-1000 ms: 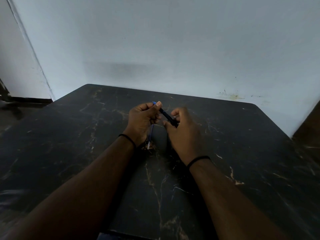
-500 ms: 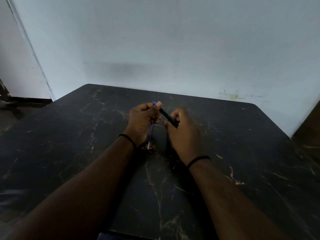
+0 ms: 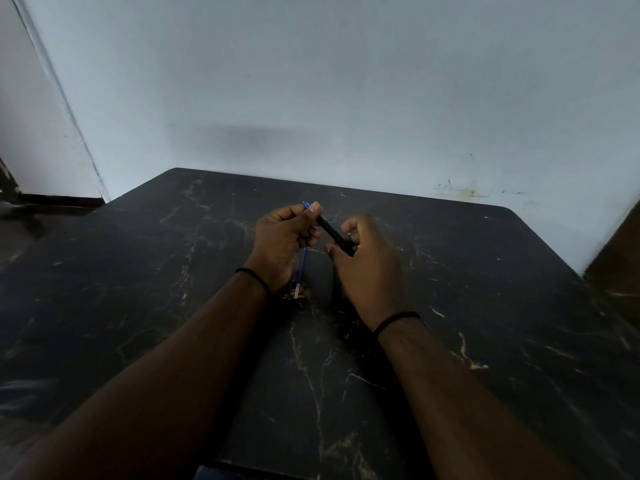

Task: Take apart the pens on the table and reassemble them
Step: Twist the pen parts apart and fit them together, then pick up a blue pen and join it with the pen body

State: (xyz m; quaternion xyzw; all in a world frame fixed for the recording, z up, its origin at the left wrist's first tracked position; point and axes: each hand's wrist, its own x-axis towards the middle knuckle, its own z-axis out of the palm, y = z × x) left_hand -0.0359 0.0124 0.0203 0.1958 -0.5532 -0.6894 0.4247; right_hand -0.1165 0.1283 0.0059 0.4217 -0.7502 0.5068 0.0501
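A thin black pen barrel with a blue end slants between both hands above the dark marble table. My left hand pinches its upper, blue-tipped end between thumb and fingers. My right hand grips its lower end, with the fingers slightly spread and blurred. A blue refill with a pale tip lies on the table below my left hand, partly hidden by it. Any small pen parts under the hands are hidden.
The table's far edge meets a pale wall. A dark floor and doorway lie at the left. A brown surface stands at the table's right corner.
My right hand's fingers have loosened and shifted slightly right on the barrel's lower end. My left hand and the refill on the table have stayed put.
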